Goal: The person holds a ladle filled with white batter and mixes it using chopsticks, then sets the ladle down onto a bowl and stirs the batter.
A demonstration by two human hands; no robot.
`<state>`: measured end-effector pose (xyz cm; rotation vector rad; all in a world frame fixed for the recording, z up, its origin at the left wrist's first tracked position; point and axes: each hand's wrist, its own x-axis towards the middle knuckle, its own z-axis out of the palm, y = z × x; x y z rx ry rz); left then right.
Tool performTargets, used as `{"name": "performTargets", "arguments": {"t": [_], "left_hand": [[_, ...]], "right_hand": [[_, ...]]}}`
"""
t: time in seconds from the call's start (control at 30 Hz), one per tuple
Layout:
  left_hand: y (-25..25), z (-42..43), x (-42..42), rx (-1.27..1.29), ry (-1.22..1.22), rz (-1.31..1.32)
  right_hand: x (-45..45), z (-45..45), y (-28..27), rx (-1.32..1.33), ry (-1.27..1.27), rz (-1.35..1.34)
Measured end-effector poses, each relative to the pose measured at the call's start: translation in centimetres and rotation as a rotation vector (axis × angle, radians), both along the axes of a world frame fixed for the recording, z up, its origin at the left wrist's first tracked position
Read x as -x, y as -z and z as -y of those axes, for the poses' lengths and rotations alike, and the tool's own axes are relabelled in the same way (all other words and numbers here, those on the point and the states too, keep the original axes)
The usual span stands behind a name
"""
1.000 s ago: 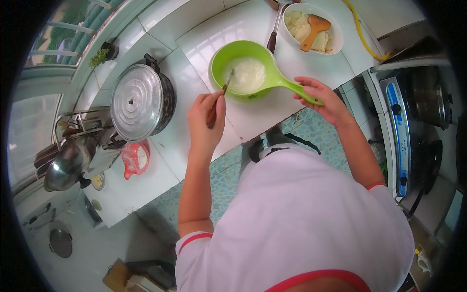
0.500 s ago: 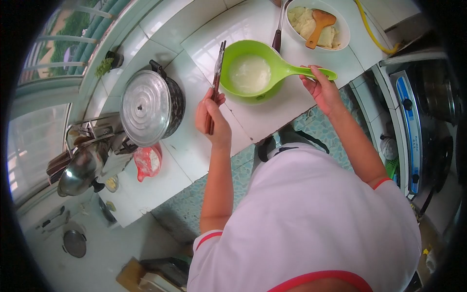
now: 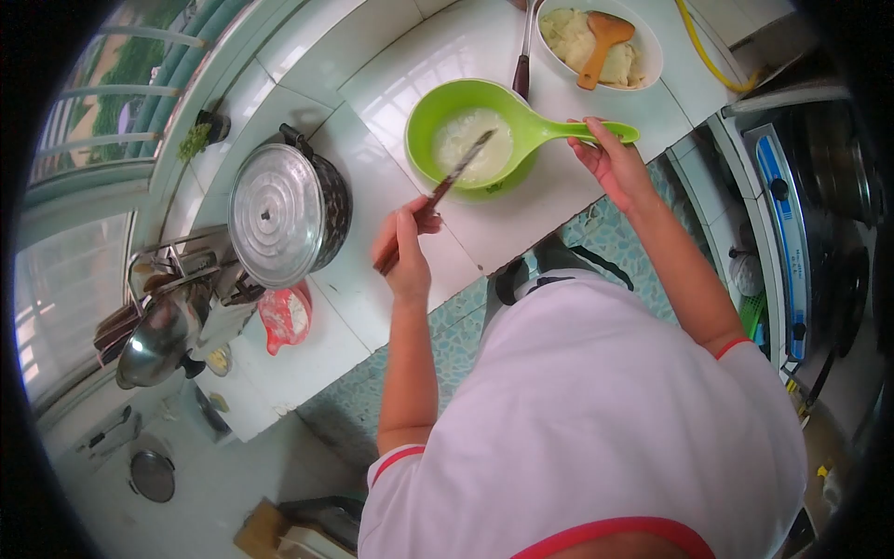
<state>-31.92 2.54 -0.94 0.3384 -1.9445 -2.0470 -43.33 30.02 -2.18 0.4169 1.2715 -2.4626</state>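
My left hand (image 3: 407,250) is closed round a pair of dark brown chopsticks (image 3: 447,183), whose tips reach over a green ladle (image 3: 421,140). A whitish, milky liquid (image 3: 456,140) lies in the ladle's round bowl. With my right hand (image 3: 610,166) I grip the ladle's long handle near its end. Under the ladle a green bowl (image 3: 521,177) shows only in part, on the white tiled counter. Whether the chopstick tips touch the liquid I cannot tell.
A lidded pot (image 3: 272,214) stands left, with a red scoop of white powder (image 3: 284,319) below it. At the top right sits a white bowl (image 3: 655,65) of pale food with a wooden spatula (image 3: 605,47). A dark-handled utensil (image 3: 522,76) lies beside it.
The chopsticks have swung from upright beside the ladle's left rim to a slant over the liquid. My right hand keeps its hold on the handle.
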Motion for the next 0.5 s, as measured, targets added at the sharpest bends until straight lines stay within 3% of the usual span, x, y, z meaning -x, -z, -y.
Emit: {"name": "performTargets", "arguments": {"t": [0.1, 0.13, 0.23, 0.37, 0.5], "left_hand": [[-2.4, -0.3, 1.6, 0.459, 0.094, 0.035], [-3.7, -1.2, 1.9, 0.48, 0.175, 0.106], [-4.6, -3.8, 3.2, 0.78, 0.355, -0.092], [-4.6, -2.4, 4.1, 0.807, 0.154, 0.033], [-7.1, -5.0, 2.3, 0.752, 0.357, 0.07]], "right_hand": [[-0.1, -0.1, -0.1, -0.013, -0.003, 0.012], [-0.1, -0.1, -0.2, -0.018, -0.005, 0.017], [-0.1, -0.1, -0.2, -0.036, 0.006, 0.034], [-0.1, -0.2, -0.2, -0.052, 0.017, 0.044], [-0.7, -0.2, -0.1, -0.052, 0.014, 0.044]]}}
